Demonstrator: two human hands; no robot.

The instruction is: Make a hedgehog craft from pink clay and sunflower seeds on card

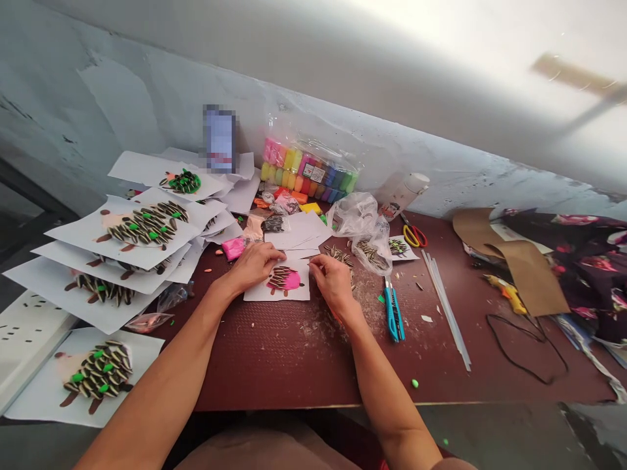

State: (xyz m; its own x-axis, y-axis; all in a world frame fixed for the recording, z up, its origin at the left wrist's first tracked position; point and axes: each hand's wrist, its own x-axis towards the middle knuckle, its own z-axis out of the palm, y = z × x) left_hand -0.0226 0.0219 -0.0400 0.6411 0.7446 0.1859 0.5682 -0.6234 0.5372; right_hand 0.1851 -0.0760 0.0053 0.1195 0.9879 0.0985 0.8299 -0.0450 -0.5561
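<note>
A small white card [249,292] lies on the dark red table, bearing a pink clay shape [292,281] partly covered with striped seeds. My left hand [255,263] rests at the card's upper left, fingers bent together near its top edge; whatever they may hold is too small to make out. At the card's right edge, my right hand [329,277] is closed in a pinch, and its fingertips hide anything between them. Loose sunflower seeds [339,253] are heaped just behind my right hand.
Stacked cards with seed hedgehogs [142,225] fill the left. A blue cutter [394,312], scissors [414,235], clear sticks [447,312] and a glue gun [509,294] lie right. Clay packs [308,171], a plastic bag [360,219] and a white bottle [404,194] stand behind.
</note>
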